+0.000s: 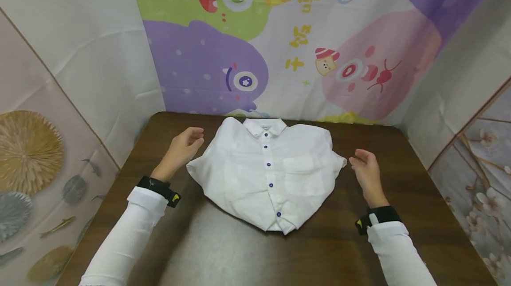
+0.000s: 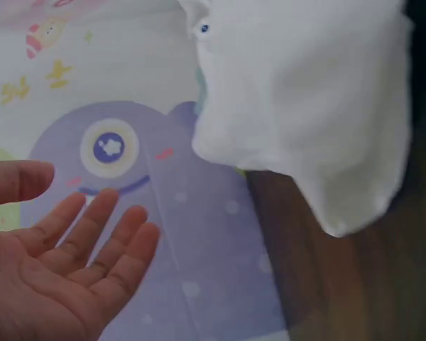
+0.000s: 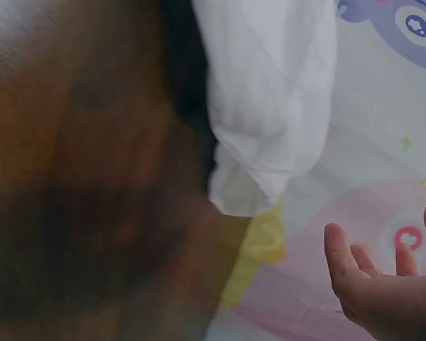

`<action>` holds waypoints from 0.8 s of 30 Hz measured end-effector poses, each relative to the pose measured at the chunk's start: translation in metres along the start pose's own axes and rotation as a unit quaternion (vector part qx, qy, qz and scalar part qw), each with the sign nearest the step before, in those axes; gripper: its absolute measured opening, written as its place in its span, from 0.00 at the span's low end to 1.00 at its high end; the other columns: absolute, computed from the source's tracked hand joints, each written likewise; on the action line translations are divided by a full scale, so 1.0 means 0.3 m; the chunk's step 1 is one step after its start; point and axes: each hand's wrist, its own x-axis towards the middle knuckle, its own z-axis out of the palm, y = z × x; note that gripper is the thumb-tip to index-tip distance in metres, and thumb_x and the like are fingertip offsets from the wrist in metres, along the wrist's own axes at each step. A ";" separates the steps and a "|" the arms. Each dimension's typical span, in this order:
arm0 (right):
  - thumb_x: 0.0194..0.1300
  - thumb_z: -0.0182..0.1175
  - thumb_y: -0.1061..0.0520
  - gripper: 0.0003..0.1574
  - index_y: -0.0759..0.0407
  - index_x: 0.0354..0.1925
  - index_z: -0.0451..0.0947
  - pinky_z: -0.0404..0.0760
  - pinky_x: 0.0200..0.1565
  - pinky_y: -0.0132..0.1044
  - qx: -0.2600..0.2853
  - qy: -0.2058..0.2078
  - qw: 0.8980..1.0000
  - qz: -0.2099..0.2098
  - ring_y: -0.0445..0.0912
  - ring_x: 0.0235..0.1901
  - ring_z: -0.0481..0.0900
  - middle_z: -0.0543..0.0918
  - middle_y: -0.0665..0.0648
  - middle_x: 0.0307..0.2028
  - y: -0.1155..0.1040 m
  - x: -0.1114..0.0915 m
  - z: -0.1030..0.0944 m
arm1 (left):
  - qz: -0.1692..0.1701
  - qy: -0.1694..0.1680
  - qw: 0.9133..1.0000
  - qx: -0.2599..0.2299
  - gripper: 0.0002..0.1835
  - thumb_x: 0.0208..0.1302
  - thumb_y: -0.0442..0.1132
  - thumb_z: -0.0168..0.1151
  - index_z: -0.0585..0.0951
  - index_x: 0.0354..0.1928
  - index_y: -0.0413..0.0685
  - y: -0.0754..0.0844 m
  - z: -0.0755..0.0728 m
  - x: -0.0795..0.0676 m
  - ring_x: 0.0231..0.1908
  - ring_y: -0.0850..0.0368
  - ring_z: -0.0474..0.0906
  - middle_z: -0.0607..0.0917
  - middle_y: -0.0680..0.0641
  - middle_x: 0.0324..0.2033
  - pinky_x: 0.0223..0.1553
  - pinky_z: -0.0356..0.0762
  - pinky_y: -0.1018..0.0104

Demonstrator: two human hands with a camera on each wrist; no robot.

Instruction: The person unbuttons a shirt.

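A white button-up shirt point(image 1: 247, 175) with dark blue buttons and a chest pocket lies front side up on the brown table, collar toward the back wall. Its lower part tapers to a point near the front, and the hem is tucked out of sight. To the left of the shirt, my left hand point(image 1: 181, 148) hovers apart from it, fingers relaxed and holding nothing. Beyond the short right sleeve point(image 3: 252, 185), my right hand point(image 1: 366, 173) is held off the cloth, its fingers loosely bent around nothing. The left sleeve end point(image 2: 348, 206) shows in the left wrist view.
A wooden table point(image 1: 331, 246) carries the shirt. Behind it hangs a curtain point(image 1: 295, 86) printed with cartoon figures. Patterned side panels point(image 1: 32, 77) stand close to the table's left and right edges. Black straps point(image 1: 157, 188) circle both wrists over white sleeves.
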 end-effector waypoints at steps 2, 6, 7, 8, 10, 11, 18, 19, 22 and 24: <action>0.69 0.47 0.58 0.30 0.68 0.64 0.55 0.71 0.49 0.29 0.015 0.005 1.000 0.017 0.49 0.56 0.66 0.63 0.66 0.63 0.028 -0.003 0.001 | -0.020 -0.008 1.000 0.004 0.21 0.68 0.37 0.48 0.67 0.59 0.33 -0.024 -0.001 -0.025 0.55 0.36 0.72 0.75 0.31 0.54 0.57 0.67 0.47; 0.67 0.49 0.59 0.29 0.69 0.62 0.56 0.74 0.53 0.35 0.066 0.015 0.997 0.039 0.46 0.52 0.68 0.66 0.64 0.57 0.085 -0.006 0.017 | -0.064 -0.028 0.997 0.021 0.22 0.69 0.39 0.47 0.68 0.59 0.32 -0.074 0.003 -0.075 0.56 0.35 0.70 0.74 0.29 0.55 0.56 0.68 0.45; 0.67 0.50 0.60 0.30 0.70 0.62 0.55 0.74 0.54 0.37 0.079 0.013 0.996 0.044 0.45 0.50 0.69 0.66 0.64 0.56 0.096 -0.007 0.024 | -0.077 -0.033 0.996 0.027 0.22 0.68 0.40 0.46 0.68 0.58 0.31 -0.086 0.006 -0.087 0.55 0.35 0.70 0.74 0.29 0.54 0.54 0.69 0.45; 0.67 0.50 0.60 0.30 0.70 0.63 0.55 0.74 0.54 0.38 0.089 0.009 0.995 0.050 0.44 0.49 0.69 0.66 0.62 0.54 0.107 -0.008 0.030 | -0.091 -0.037 0.995 0.029 0.22 0.68 0.40 0.46 0.69 0.58 0.31 -0.099 0.011 -0.099 0.53 0.35 0.72 0.74 0.29 0.54 0.52 0.71 0.46; 0.67 0.49 0.60 0.31 0.71 0.64 0.53 0.72 0.57 0.39 0.111 -0.009 0.992 0.067 0.45 0.50 0.68 0.64 0.62 0.54 0.124 -0.008 0.042 | -0.118 -0.049 0.991 0.030 0.22 0.68 0.40 0.46 0.69 0.56 0.29 -0.122 0.024 -0.121 0.48 0.36 0.76 0.76 0.28 0.51 0.47 0.74 0.49; 0.68 0.47 0.59 0.32 0.71 0.65 0.51 0.72 0.58 0.39 0.117 -0.020 0.990 0.078 0.45 0.51 0.68 0.63 0.62 0.56 0.132 -0.008 0.048 | -0.129 -0.055 0.990 0.031 0.22 0.68 0.40 0.46 0.70 0.55 0.28 -0.135 0.032 -0.132 0.44 0.38 0.78 0.77 0.28 0.49 0.44 0.76 0.52; 0.72 0.34 0.61 0.32 0.69 0.71 0.41 0.59 0.66 0.43 0.183 -0.084 0.966 0.161 0.51 0.60 0.62 0.52 0.68 0.69 0.171 -0.006 0.079 | -0.189 -0.096 0.974 -0.077 0.22 0.68 0.39 0.46 0.70 0.52 0.22 -0.198 0.117 -0.187 0.35 0.46 0.82 0.79 0.28 0.41 0.37 0.81 0.58; 0.73 0.33 0.61 0.32 0.68 0.71 0.41 0.60 0.66 0.42 0.191 -0.089 0.962 0.172 0.50 0.60 0.62 0.51 0.68 0.69 0.177 -0.005 0.082 | -0.194 -0.096 0.971 -0.102 0.22 0.68 0.38 0.46 0.69 0.52 0.22 -0.204 0.130 -0.191 0.35 0.46 0.82 0.79 0.27 0.43 0.38 0.81 0.57; 0.73 0.33 0.60 0.32 0.67 0.71 0.42 0.66 0.62 0.36 0.202 -0.104 0.954 0.196 0.46 0.55 0.66 0.52 0.66 0.69 0.190 -0.002 0.087 | -0.202 -0.092 0.964 -0.149 0.22 0.69 0.38 0.46 0.68 0.52 0.22 -0.219 0.163 -0.196 0.36 0.47 0.82 0.78 0.26 0.44 0.39 0.81 0.57; 0.73 0.36 0.59 0.32 0.67 0.71 0.44 0.72 0.54 0.31 0.197 -0.112 0.950 0.213 0.42 0.49 0.70 0.56 0.66 0.67 0.196 -0.001 0.088 | -0.207 -0.087 0.958 -0.176 0.22 0.69 0.38 0.46 0.67 0.53 0.22 -0.226 0.180 -0.194 0.35 0.49 0.82 0.78 0.26 0.45 0.38 0.81 0.59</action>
